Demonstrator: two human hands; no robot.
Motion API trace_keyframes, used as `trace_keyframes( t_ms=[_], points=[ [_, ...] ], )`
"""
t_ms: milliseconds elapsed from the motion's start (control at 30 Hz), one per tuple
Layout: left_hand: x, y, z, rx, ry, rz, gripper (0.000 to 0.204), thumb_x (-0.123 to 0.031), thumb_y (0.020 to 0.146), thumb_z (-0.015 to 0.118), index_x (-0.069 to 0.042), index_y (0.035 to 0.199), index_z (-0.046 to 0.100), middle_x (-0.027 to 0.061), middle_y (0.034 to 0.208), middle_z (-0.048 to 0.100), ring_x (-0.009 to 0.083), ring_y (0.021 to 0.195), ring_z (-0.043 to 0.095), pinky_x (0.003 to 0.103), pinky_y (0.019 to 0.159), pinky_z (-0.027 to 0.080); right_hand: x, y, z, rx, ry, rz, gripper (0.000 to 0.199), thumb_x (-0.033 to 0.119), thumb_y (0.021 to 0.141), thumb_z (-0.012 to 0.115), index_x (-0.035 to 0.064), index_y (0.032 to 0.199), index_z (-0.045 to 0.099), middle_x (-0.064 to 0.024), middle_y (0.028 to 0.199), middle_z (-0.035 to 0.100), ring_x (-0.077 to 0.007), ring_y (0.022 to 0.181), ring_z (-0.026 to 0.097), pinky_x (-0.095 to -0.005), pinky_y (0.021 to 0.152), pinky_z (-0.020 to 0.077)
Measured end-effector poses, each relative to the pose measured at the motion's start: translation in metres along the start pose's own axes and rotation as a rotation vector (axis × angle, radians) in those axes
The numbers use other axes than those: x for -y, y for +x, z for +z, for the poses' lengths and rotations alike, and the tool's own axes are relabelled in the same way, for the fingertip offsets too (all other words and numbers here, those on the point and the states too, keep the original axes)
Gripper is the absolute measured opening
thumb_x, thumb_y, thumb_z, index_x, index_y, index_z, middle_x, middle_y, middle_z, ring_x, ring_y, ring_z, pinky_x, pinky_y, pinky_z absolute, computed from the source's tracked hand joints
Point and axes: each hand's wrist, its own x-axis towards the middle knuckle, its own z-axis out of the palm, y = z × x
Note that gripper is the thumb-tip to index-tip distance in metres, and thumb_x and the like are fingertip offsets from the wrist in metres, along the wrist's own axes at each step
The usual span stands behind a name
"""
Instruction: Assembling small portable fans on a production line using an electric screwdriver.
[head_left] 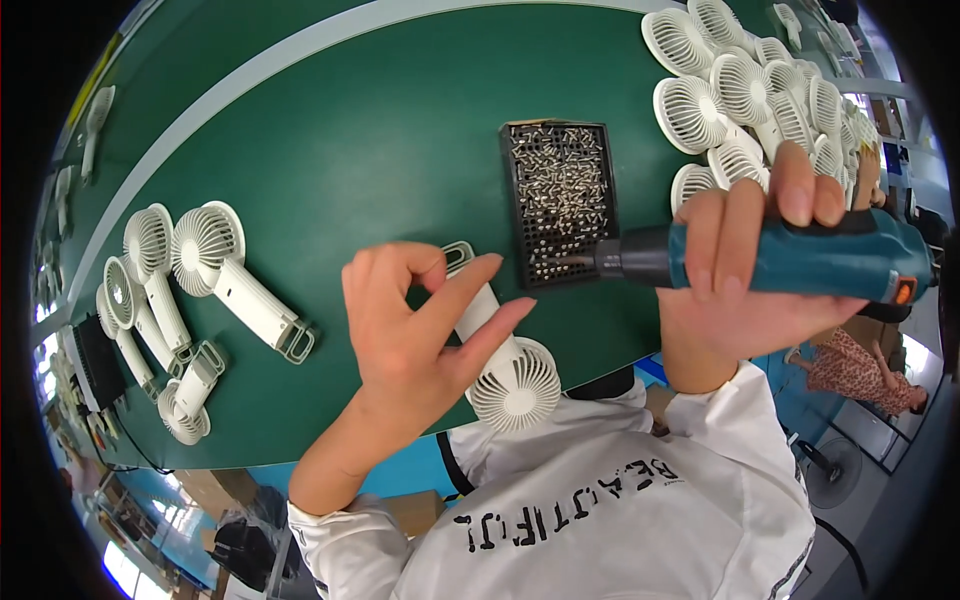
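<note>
Apparently at the stage of picking up a screw for a handheld fan.

Well left of the left fingers (465, 287), on the smooth green surface (350, 130): a loose group of white fans (255, 302), hard plastic by the look, with round slatted heads, slim bar handles and, on the nearest, an open loop at the handle's end.

Directly under the left fingers: the work fan (515, 385), handle crossing below thumb and forefinger, loop just beyond, ribbed head nearer the body. Thumb and forefinger spread apart; impossible to tell whether pressing on the handle.

Just right of the left fingertips: a shallow black tray (513, 205), gridded with small holes. Inside, silvery metal screws (560, 170), heaped and jumbled at the far end, sparser at the near end.

Right of the tray: right fingers (738, 235) clamped around a teal electric screwdriver (850, 258), rounded and thick-bodied, with dark nose and thin bit aimed left over the near screws. Too small to tell whether touching one. Judged to call next for seating the bit squarely in a screw head, then a level carry to the work fan.

Beyond the right fingers: piled fans (690, 115), with heads overlapping.
</note>
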Motion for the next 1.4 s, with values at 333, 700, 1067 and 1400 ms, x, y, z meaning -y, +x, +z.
trace_keyframes(
  t_ms=[333, 700, 1067, 1400],
  points=[
    [0.008, -0.006, 0.005, 0.051, -0.274, 0.087, 0.026, -0.008, 0.058, 0.083, -0.006, 0.081, 0.071, 0.0072, 0.102, 0.056, 0.0286, 0.099, 0.051, 0.04, 0.083, 0.038, 0.002, -0.004, 0.017, 0.028, 0.021, 0.12, 0.045, 0.049, 0.091, 0.057, 0.0071, 0.104, 0.048, -0.0056, 0.102, 0.048, -0.0149, 0.045, 0.051, -0.0282, 0.039, 0.0436],
    [0.011, -0.002, -0.012, 0.21, -0.332, 0.003, 0.017, -0.002, 0.064, 0.078, -0.007, 0.079, 0.07, 0.0035, 0.1, 0.057, 0.0247, 0.098, 0.052, 0.038, 0.085, 0.036, -0.008, 0.023, 0.038, 0.454, -0.048, 0.438, 0.037, 0.046, 0.096, 0.052, 0.0087, 0.093, 0.048, -0.0078, 0.097, 0.049, -0.019, 0.042, 0.051, -0.0312, 0.036, 0.0432],
    [0.015, 0.001, -0.012, 0.078, -0.298, 0.0, 0.021, -0.003, 0.061, 0.081, -0.007, 0.075, 0.067, 0.0038, 0.103, 0.058, 0.0239, 0.097, 0.053, 0.037, 0.084, 0.038, -0.007, 0.021, 0.035, 0.355, 0.003, 0.249, 0.049, 0.056, 0.093, 0.051, 0.0093, 0.107, 0.052, -0.0054, 0.105, 0.05, -0.019, 0.048, 0.058, -0.0307, 0.038, 0.0446],
    [0.017, 0.001, -0.01, 0.082, -0.315, 0.008, 0.02, -0.003, 0.06, 0.081, -0.007, 0.075, 0.068, 0.0044, 0.104, 0.059, 0.0245, 0.098, 0.053, 0.037, 0.084, 0.038, -0.006, 0.02, 0.034, 0.348, -0.019, 0.222, 0.053, 0.061, 0.092, 0.049, 0.0102, 0.108, 0.052, -0.005, 0.105, 0.05, -0.0183, 0.048, 0.058, -0.0305, 0.038, 0.0449]
  ],
)
